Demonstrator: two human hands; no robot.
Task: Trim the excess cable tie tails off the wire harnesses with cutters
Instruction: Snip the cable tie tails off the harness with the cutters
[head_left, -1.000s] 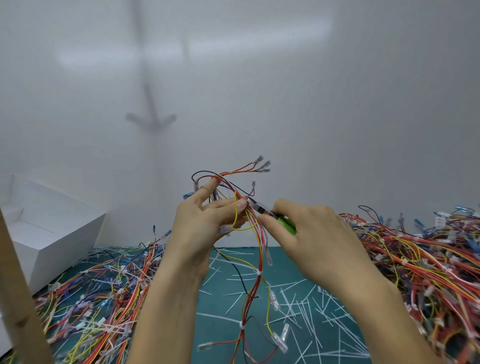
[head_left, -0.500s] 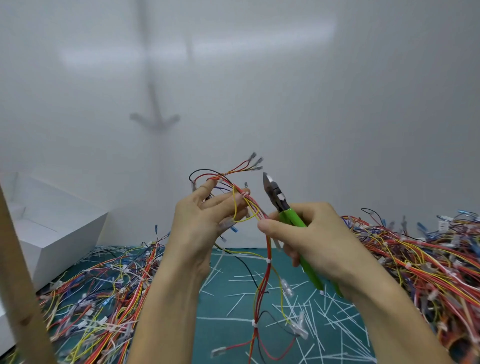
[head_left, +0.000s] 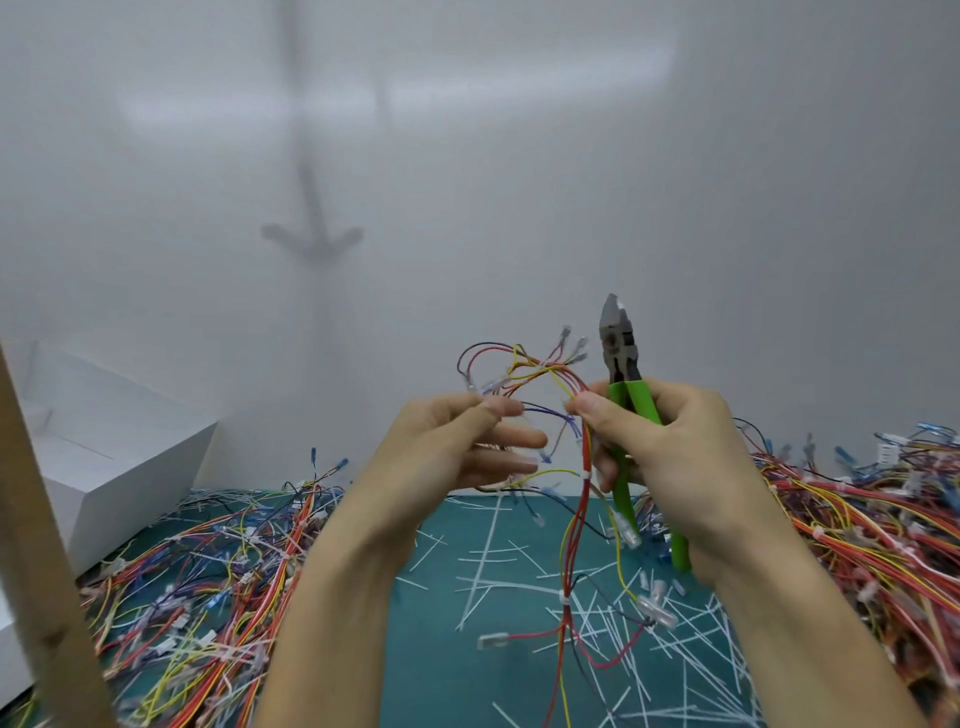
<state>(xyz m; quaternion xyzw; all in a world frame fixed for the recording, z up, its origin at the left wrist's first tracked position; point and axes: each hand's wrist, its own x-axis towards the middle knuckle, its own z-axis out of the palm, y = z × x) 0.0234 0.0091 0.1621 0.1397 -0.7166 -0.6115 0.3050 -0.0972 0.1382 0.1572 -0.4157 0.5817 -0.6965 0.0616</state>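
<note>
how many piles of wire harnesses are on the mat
2. The left pile lies by the white box; the right pile lies right of the right hand holding the cutters. The left hand pinches a separate harness. More may lie out of frame.

No text, label, brand, number or sign legible anywhere. Any marking on the cutters (head_left: 618, 351) or the white box (head_left: 119, 441) too small or blurred to read.
</note>
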